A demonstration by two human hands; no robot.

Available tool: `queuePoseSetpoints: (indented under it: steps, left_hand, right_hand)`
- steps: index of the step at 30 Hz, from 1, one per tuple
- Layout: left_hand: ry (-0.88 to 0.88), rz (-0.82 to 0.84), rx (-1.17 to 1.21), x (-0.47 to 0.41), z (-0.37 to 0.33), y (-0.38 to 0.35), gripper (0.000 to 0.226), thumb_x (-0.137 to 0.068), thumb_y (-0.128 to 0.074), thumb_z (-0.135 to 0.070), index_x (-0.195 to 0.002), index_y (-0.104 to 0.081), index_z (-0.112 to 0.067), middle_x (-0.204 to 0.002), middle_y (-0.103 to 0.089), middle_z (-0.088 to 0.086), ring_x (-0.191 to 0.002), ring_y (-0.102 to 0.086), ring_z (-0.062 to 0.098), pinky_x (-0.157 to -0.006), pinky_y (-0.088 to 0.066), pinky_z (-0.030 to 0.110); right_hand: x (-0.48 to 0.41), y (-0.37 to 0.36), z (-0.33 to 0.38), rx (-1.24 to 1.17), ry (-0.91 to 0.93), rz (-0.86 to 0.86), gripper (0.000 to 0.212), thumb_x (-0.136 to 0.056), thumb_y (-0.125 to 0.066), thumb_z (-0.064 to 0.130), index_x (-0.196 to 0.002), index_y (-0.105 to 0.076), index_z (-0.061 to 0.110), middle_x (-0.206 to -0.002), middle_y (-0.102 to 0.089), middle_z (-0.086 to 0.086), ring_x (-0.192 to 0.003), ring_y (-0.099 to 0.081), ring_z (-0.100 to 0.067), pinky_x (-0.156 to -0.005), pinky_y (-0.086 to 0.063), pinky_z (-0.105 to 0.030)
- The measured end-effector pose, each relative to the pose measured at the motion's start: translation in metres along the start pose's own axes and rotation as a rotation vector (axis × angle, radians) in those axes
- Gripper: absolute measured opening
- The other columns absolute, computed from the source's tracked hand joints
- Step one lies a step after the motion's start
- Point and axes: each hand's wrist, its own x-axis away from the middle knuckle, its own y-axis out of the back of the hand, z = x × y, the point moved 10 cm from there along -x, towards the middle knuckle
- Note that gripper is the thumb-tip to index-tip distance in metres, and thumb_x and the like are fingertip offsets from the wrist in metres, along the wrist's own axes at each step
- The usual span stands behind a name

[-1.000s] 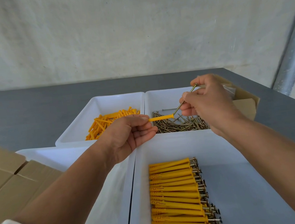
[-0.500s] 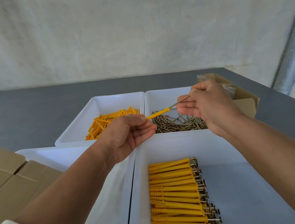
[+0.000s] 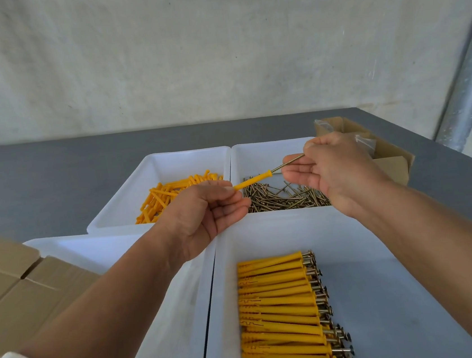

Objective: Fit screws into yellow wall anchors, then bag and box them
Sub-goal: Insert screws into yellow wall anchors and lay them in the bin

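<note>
Here, at the frame's centre, the left hand [image 3: 203,215] pinched the tip of a yellow anchor [image 3: 254,179] between thumb and fingers. The right hand [image 3: 334,170] pinched the screw [image 3: 289,163], whose point sat in the anchor's collar end. Both hung above the loose screws [image 3: 286,195] in the upper-right bin, with loose anchors [image 3: 169,198] in the bin to its left. Fitted anchors [image 3: 282,312] lay in rows in the lower bin [image 3: 402,277]. A cardboard box [image 3: 21,291] sat at the left edge.

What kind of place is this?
Probably a small workshop packing bench: white bins hold loose screws and yellow anchors, finished sets lie in rows, and cardboard boxes wait beside them.
</note>
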Motion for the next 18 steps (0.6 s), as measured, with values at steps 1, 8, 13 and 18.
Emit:
queuePoseSetpoints:
  steps: [1,8,13,18]
  left_hand:
    - [-0.002,0.0,-0.003,0.0,0.0,0.0,0.011,-0.089,-0.054,0.005,-0.087,-0.061,-0.003,-0.072,-0.071,0.015,-0.076,-0.074,0.029,-0.063,-0.061,0.033]
    - [-0.015,0.002,-0.04,0.0,0.0,-0.002,0.011,-0.089,-0.053,0.006,-0.089,-0.06,-0.003,-0.073,-0.071,0.015,-0.076,-0.074,0.029,-0.062,-0.06,0.031]
    - [-0.019,0.015,-0.085,-0.001,0.001,-0.002,0.011,-0.09,-0.054,0.006,-0.091,-0.06,-0.003,-0.074,-0.071,0.015,-0.079,-0.074,0.029,-0.063,-0.06,0.031]
    - [-0.025,0.023,-0.164,-0.001,0.001,-0.004,0.011,-0.089,-0.055,0.006,-0.091,-0.06,-0.004,-0.077,-0.072,0.016,-0.083,-0.074,0.03,-0.067,-0.061,0.032]
  right_hand:
    - [0.0,-0.001,-0.001,0.011,-0.005,0.006,0.012,-0.102,-0.04,0.001,-0.11,-0.048,0.002,-0.086,-0.067,-0.018,-0.064,-0.071,-0.02,-0.055,-0.058,-0.025]
    - [0.0,-0.007,-0.011,0.154,-0.048,0.075,0.006,-0.1,-0.046,0.006,-0.098,-0.052,0.007,-0.09,-0.069,-0.016,-0.066,-0.072,-0.021,-0.057,-0.058,-0.027]
    - [0.0,-0.007,-0.017,0.443,-0.05,0.147,0.007,-0.094,-0.059,0.013,-0.088,-0.064,0.014,-0.084,-0.065,-0.006,-0.067,-0.065,-0.015,-0.054,-0.055,-0.024]
    - [0.005,-0.013,-0.018,0.654,-0.035,0.234,0.016,-0.093,-0.058,0.01,-0.088,-0.069,0.02,-0.086,-0.067,-0.006,-0.069,-0.064,-0.015,-0.057,-0.053,-0.025]
